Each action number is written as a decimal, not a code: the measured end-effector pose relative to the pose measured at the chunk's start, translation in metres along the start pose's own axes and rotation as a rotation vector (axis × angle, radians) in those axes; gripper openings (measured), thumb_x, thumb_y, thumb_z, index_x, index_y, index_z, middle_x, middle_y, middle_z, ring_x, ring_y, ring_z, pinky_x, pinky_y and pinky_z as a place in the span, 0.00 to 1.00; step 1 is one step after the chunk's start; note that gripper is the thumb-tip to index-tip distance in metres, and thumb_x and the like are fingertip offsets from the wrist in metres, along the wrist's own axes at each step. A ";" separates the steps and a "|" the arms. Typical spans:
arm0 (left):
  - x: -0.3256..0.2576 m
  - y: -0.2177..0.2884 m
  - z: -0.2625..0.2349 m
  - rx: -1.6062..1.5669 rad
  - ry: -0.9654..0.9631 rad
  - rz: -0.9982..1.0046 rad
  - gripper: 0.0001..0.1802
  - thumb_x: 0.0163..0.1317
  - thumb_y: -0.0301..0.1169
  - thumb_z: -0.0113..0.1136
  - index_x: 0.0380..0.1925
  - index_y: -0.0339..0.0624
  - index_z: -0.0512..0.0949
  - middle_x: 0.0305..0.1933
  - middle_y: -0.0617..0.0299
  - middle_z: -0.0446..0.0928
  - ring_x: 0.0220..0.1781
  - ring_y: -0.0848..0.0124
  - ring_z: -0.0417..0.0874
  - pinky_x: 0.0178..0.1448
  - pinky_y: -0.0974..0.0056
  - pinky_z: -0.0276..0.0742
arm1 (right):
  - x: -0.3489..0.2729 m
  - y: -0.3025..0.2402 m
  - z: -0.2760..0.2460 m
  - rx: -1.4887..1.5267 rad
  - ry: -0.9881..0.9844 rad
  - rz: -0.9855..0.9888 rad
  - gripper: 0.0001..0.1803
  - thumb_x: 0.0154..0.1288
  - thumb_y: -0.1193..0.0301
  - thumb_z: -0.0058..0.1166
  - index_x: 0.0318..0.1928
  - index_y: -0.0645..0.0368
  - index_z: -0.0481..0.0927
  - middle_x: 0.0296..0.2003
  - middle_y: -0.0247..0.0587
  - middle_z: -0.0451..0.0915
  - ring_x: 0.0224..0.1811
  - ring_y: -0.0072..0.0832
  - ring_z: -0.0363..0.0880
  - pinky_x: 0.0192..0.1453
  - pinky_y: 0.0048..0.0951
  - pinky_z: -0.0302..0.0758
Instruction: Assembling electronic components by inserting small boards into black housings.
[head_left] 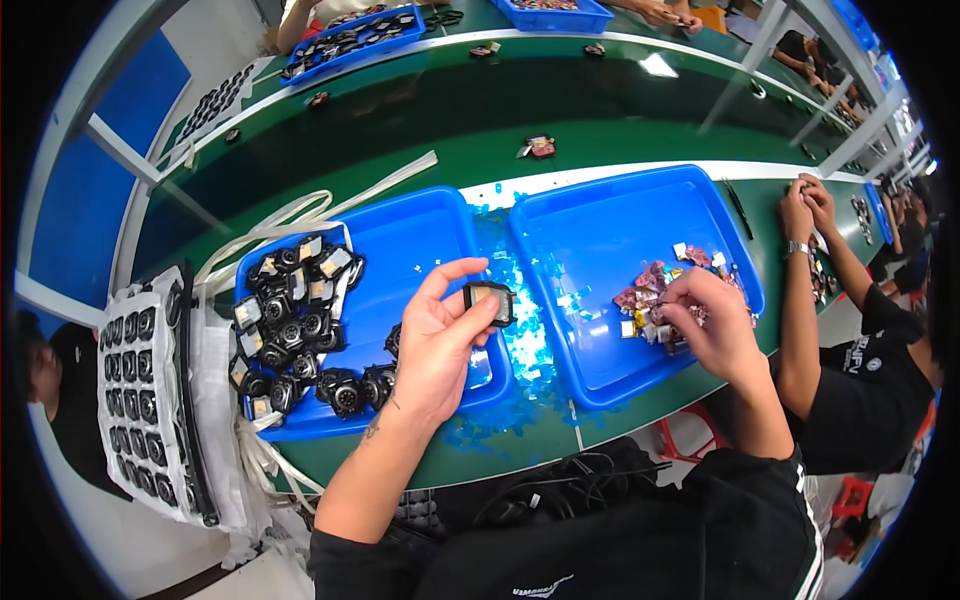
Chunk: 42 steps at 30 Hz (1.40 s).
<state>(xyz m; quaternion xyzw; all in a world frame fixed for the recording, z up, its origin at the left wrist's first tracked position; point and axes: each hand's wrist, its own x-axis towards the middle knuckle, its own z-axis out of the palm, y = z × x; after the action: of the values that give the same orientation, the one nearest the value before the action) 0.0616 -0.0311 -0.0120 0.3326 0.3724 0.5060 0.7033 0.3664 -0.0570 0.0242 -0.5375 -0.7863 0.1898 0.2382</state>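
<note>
Module (503, 304) sits just left of the right blue tray (575, 235), pinched in my left hand (438, 330): squarish, black frame, pale face, no clear long axis. Right hand (718, 325) is over that tray, nearer its pinkish parts pile (638, 299); can't tell if it's gripping anything.

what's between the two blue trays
In the head view, small blue scraps lie scattered on the green table between the left tray and right tray.
</note>
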 end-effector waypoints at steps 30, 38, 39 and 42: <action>-0.016 -0.001 0.019 0.629 -0.237 0.351 0.08 0.51 0.24 0.72 0.33 0.37 0.86 0.31 0.61 0.78 0.36 0.74 0.76 0.40 0.70 0.72 | 0.049 -0.080 0.031 0.336 -0.097 -0.151 0.06 0.59 0.81 0.61 0.35 0.64 0.76 0.31 0.37 0.76 0.33 0.25 0.78 0.40 0.27 0.74; -0.008 -0.006 0.012 0.451 -0.088 0.345 0.05 0.57 0.22 0.68 0.33 0.33 0.85 0.31 0.62 0.78 0.30 0.80 0.74 0.34 0.74 0.69 | 0.047 -0.061 0.039 0.435 -0.066 -0.005 0.11 0.61 0.83 0.56 0.45 0.64 0.78 0.37 0.41 0.79 0.38 0.26 0.80 0.44 0.25 0.76; -0.011 -0.001 0.015 0.374 -0.088 0.251 0.05 0.57 0.22 0.68 0.34 0.32 0.84 0.31 0.62 0.78 0.28 0.81 0.73 0.30 0.75 0.67 | 0.054 -0.064 0.039 0.414 -0.080 -0.030 0.14 0.61 0.84 0.55 0.48 0.64 0.79 0.38 0.42 0.79 0.39 0.26 0.80 0.44 0.24 0.76; -0.013 0.001 0.016 0.269 -0.110 0.120 0.06 0.60 0.23 0.66 0.35 0.31 0.83 0.31 0.64 0.76 0.22 0.82 0.71 0.22 0.77 0.62 | 0.067 -0.067 0.044 0.448 -0.139 -0.125 0.17 0.61 0.84 0.55 0.52 0.63 0.80 0.41 0.43 0.79 0.40 0.26 0.80 0.45 0.24 0.76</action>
<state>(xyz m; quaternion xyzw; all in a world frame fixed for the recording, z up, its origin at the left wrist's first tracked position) 0.0722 -0.0448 -0.0005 0.4726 0.3769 0.4739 0.6403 0.2696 -0.0194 0.0375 -0.4073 -0.7706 0.3811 0.3082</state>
